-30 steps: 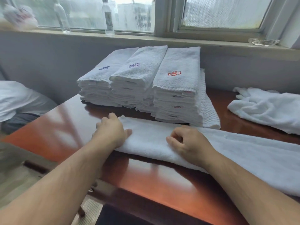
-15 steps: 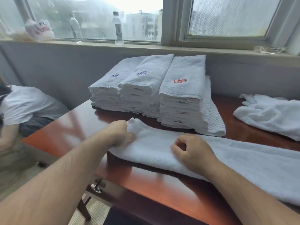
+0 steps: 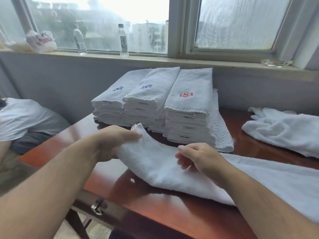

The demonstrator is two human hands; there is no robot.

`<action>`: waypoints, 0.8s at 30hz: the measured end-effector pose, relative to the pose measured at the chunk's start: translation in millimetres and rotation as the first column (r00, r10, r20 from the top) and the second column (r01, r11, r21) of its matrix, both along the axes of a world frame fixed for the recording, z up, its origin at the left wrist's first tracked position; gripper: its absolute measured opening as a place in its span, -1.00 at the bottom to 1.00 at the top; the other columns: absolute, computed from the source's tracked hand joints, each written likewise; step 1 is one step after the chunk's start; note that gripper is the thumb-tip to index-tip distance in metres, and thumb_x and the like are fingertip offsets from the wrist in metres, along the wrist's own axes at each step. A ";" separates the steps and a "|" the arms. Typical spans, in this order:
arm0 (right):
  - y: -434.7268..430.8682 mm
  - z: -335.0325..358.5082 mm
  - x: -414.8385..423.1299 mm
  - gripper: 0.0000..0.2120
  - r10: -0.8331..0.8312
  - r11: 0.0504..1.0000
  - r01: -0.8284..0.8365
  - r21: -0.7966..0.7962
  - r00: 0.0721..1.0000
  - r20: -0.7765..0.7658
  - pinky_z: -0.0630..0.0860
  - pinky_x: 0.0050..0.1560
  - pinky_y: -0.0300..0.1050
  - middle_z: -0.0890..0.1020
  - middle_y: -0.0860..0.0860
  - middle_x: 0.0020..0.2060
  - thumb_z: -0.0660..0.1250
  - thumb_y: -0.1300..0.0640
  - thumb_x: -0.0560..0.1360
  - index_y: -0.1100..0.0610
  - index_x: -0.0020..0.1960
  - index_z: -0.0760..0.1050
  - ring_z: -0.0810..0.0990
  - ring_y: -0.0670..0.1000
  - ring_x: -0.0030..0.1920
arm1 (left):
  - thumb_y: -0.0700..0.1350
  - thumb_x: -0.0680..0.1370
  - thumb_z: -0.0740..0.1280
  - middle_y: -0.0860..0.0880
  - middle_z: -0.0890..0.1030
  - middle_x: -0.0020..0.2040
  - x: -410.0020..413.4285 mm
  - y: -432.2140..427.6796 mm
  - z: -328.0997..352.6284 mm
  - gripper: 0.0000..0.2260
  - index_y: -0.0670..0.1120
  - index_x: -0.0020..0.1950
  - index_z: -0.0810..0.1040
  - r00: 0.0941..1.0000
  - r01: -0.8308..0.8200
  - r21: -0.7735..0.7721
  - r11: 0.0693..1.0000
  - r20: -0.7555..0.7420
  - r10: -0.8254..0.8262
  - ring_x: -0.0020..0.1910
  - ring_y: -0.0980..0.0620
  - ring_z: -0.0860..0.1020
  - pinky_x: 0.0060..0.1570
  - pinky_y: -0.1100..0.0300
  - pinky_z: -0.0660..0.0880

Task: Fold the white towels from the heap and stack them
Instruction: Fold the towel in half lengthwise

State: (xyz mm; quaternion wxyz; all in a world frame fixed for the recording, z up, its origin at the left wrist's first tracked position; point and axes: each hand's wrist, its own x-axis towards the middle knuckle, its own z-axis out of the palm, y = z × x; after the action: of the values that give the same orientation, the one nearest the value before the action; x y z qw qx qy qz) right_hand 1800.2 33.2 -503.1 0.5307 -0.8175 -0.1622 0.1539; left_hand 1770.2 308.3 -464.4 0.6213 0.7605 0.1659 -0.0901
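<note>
The towel (image 3: 155, 168), stretched across the table (image 3: 172, 211) from centre to lower right, looks soft, light and floppy, so it is best held at the corners; the left hand (image 3: 112, 144) has its grip pinched on the raised end, while the right hand (image 3: 198, 157) is loosely curled, its grip unclear.

Too blurred to read: dark print on small white tag (image 3: 184, 136) among stacked folded white terry towels (image 3: 189, 83), label of clear plastic bottle (image 3: 123, 40), red lettering on crumpled white plastic bag (image 3: 41, 41).

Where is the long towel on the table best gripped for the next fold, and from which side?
Grip the long towel at its short left end, which curls up off the table. Come from the left, thumb above and fingers under, as the left hand does. The rest lies flat, running right, so that end probably folds over easiest.
</note>
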 end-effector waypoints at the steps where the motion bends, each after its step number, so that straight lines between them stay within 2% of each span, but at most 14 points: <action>1: 1.5 1.9 -1.0 -0.65 0.016 0.999 -0.014 0.047 0.999 -0.039 0.53 -0.14 -0.11 0.74 0.05 -0.19 0.28 -0.07 0.64 0.12 -0.12 0.69 0.69 -0.03 -0.21 | -0.09 0.50 0.46 -0.19 0.71 0.06 0.3 -3.2 3.6 -0.75 -0.22 0.09 0.69 1.000 0.029 -0.028 0.999 -0.006 -0.029 0.03 -0.11 0.71 0.03 0.02 0.57; 3: 5.1 5.8 -3.7 -0.61 0.025 0.989 -0.007 0.149 0.992 -0.121 0.56 -0.12 -0.06 0.74 0.13 -0.13 0.25 -0.09 0.66 0.20 -0.02 0.67 0.72 0.06 -0.15 | -0.06 0.56 0.40 -0.16 0.72 0.07 1.2 -16.4 9.7 -0.73 -0.21 0.14 0.67 0.997 0.067 -0.092 0.993 -0.026 -0.070 0.03 -0.09 0.70 0.02 0.04 0.57; 7: 5.0 18.1 -5.6 -0.42 -0.005 0.923 0.131 0.362 0.944 -0.329 0.61 -0.18 -0.05 0.72 0.25 -0.02 0.18 -0.23 0.64 0.30 0.13 0.61 0.73 0.20 -0.07 | -0.05 0.58 0.36 -0.18 0.70 0.09 4.1 -63.1 20.8 -0.69 -0.24 0.21 0.61 0.984 0.175 -0.165 0.971 -0.013 -0.180 0.05 -0.12 0.68 0.07 0.03 0.59; 9: -2.1 24.0 -6.1 -0.35 -0.012 0.896 0.166 0.411 0.936 -0.351 0.59 -0.19 -0.05 0.72 0.24 0.00 0.10 -0.29 0.63 0.29 0.12 0.62 0.73 0.20 -0.10 | -0.01 0.52 0.42 -0.15 0.70 -0.01 6.4 -92.1 21.1 -0.70 -0.21 0.11 0.63 0.979 0.196 -0.059 0.979 0.067 -0.192 -0.04 -0.12 0.67 0.04 0.02 0.56; 11: -14.0 24.5 -6.8 -0.33 -0.052 0.853 0.223 0.472 0.936 -0.349 0.55 -0.23 -0.07 0.73 0.20 -0.06 0.06 -0.31 0.63 0.24 0.02 0.67 0.71 0.14 -0.19 | 0.04 0.47 0.45 -0.09 0.66 -0.16 8.7 -121.8 21.4 -0.76 -0.13 -0.06 0.61 0.963 0.191 0.067 0.979 0.178 -0.200 -0.21 -0.04 0.61 -0.14 0.13 0.50; 13: -30.4 22.4 -9.3 -0.31 -0.070 0.784 0.281 0.554 0.927 -0.370 0.56 -0.20 -0.07 0.73 0.16 -0.10 0.06 -0.33 0.62 0.18 -0.08 0.73 0.70 0.09 -0.23 | 0.12 0.47 0.43 0.00 0.63 -0.27 13.4 -147.4 20.1 -0.76 -0.05 -0.15 0.58 0.948 0.177 0.077 0.981 0.253 -0.191 -0.31 0.04 0.57 -0.20 0.17 0.46; 15: -49.3 20.2 -12.2 -0.27 -0.048 0.706 0.316 0.634 0.914 -0.402 0.64 -0.05 -0.01 0.71 0.18 0.08 0.04 -0.37 0.60 0.20 0.08 0.73 0.72 0.12 -0.01 | 0.20 0.58 0.30 0.08 0.61 -0.34 17.6 -166.4 19.3 -0.67 -0.03 -0.16 0.61 0.941 0.206 0.083 0.975 0.257 -0.221 -0.38 0.11 0.50 -0.20 0.17 0.42; 17: -68.1 20.2 -16.7 -0.20 0.010 0.635 0.339 0.694 0.895 -0.446 0.64 0.13 0.07 0.63 0.27 0.24 0.02 -0.39 0.59 0.28 0.25 0.63 0.64 0.22 0.24 | 0.16 0.67 0.11 0.01 0.64 -0.27 20.3 -179.7 15.5 -0.56 -0.07 -0.06 0.67 0.938 0.280 -0.031 0.959 0.222 -0.267 -0.33 0.07 0.45 -0.19 0.15 0.39; 18: -76.8 20.2 -18.5 -0.17 0.017 0.621 0.358 0.698 0.883 -0.469 0.62 0.17 0.09 0.60 0.31 0.27 0.02 -0.39 0.58 0.33 0.26 0.60 0.61 0.25 0.28 | 0.13 0.69 0.06 -0.05 0.65 -0.23 20.6 -183.6 12.8 -0.52 -0.12 -0.01 0.68 0.938 0.305 -0.109 0.946 0.203 -0.279 -0.30 0.05 0.46 -0.18 0.16 0.39; 20: -90.2 18.5 -20.6 -0.21 0.001 0.643 0.383 0.664 0.866 -0.501 0.59 0.22 0.11 0.59 0.34 0.26 0.04 -0.34 0.61 0.37 0.25 0.60 0.60 0.27 0.28 | 0.09 0.71 0.02 -0.13 0.64 -0.20 20.1 -189.1 4.1 -0.51 -0.16 0.04 0.66 0.941 0.321 -0.223 0.921 0.186 -0.283 -0.28 0.02 0.48 -0.15 0.15 0.41; 22: -94.2 15.5 -23.2 -0.36 -0.047 0.716 0.370 0.592 0.872 -0.488 0.52 0.32 0.14 0.61 0.30 0.26 0.08 -0.21 0.66 0.32 0.29 0.59 0.60 0.24 0.29 | 0.07 0.71 0.02 -0.13 0.62 -0.22 19.2 -195.4 -6.0 -0.53 -0.17 0.04 0.64 0.953 0.287 -0.274 0.918 0.179 -0.244 -0.28 0.01 0.48 -0.14 0.14 0.41; 24: -89.4 12.0 -25.2 -0.49 -0.152 0.798 0.379 0.469 0.880 -0.451 0.47 0.38 0.25 0.65 0.27 0.20 0.18 -0.13 0.67 0.27 0.33 0.57 0.63 0.25 0.24 | 0.05 0.71 0.03 -0.12 0.60 -0.25 17.6 -201.3 -12.7 -0.56 -0.17 0.04 0.61 0.968 0.225 -0.327 0.918 0.183 -0.172 -0.29 0.02 0.47 -0.18 0.14 0.40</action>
State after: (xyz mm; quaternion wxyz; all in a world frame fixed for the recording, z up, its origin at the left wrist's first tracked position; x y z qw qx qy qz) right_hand 1774.9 -56.2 -491.1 0.7782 -0.5999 0.0289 0.1836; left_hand 1787.8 107.0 -477.0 0.7433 0.6573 0.0221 -0.1227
